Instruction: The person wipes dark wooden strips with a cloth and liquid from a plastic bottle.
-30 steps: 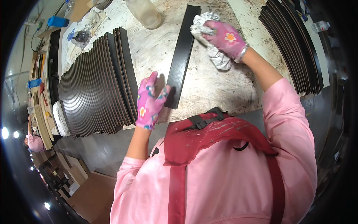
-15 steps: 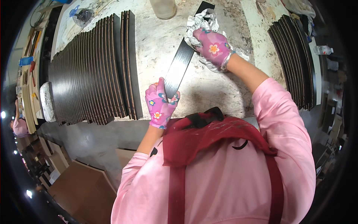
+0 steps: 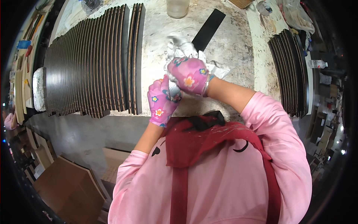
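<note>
A narrow black board point(image 3: 209, 30) lies slantwise on the stained white table, its near end toward me. My left hand point(image 3: 162, 101), in a pink flowered glove, is closed on that near end. My right hand point(image 3: 189, 75), gloved alike, presses a crumpled white cloth point(image 3: 182, 50) onto the board close to my left hand. Hand and cloth hide the middle of the board. To the left stands a long row of dark boards point(image 3: 85, 63) on edge, packed side by side, with a few set slightly apart at its right end.
A shorter stack of dark boards point(image 3: 287, 71) stands at the table's right. A cloudy jar point(image 3: 177, 8) is at the far edge, and a plastic bottle point(image 3: 317, 64) lies beyond the right stack. Brown panels point(image 3: 71, 186) rest on the floor at lower left.
My right hand has slid the cloth down along the board toward my left hand, baring the far end. The left hand keeps its hold. The whole view has shifted slightly.
</note>
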Motion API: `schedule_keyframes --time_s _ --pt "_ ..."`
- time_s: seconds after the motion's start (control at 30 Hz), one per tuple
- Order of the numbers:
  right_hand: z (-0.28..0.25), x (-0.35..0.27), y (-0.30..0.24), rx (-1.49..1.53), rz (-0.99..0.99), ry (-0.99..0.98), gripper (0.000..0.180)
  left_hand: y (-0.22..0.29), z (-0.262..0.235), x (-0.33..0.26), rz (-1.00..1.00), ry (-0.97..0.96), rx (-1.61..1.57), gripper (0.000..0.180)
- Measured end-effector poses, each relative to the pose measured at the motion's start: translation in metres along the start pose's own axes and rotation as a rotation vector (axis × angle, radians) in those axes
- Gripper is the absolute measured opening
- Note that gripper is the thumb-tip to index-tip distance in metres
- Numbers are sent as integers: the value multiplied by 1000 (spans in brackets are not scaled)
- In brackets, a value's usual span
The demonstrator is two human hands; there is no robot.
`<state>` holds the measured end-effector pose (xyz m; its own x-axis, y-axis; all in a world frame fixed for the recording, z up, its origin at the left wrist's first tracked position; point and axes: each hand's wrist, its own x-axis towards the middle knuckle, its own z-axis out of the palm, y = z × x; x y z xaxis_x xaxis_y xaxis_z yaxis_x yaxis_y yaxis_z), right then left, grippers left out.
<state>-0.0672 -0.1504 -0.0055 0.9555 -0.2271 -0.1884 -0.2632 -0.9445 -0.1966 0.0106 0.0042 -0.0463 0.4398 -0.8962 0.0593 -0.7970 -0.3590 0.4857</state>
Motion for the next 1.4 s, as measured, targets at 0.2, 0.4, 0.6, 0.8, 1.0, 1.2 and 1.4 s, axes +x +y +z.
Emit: schedule_keyframes --time_s 0.2,0.4,0.6,0.8,1.0,1.2,1.4 --pt "-16 7 51 -40 271 79 16 1 7 -1 36 131 -1 63" --pt "-2 6 37 185 174 223 28 -3 8 -2 38 130 -16 64" --pt "-19 8 32 -66 91 65 15 0 10 1 49 120 11 64" --pt "-8 2 83 -46 199 345 30 1 6 -2 32 83 -39 70" --pt "-65 -10 271 11 753 73 23 4 5 1 102 120 -51 73" --pt "-89 -30 209 314 504 356 40 -9 -13 -11 12 71 -19 78" --pt "-51 -6 168 152 547 87 27 -10 -2 -6 1 84 -24 67"
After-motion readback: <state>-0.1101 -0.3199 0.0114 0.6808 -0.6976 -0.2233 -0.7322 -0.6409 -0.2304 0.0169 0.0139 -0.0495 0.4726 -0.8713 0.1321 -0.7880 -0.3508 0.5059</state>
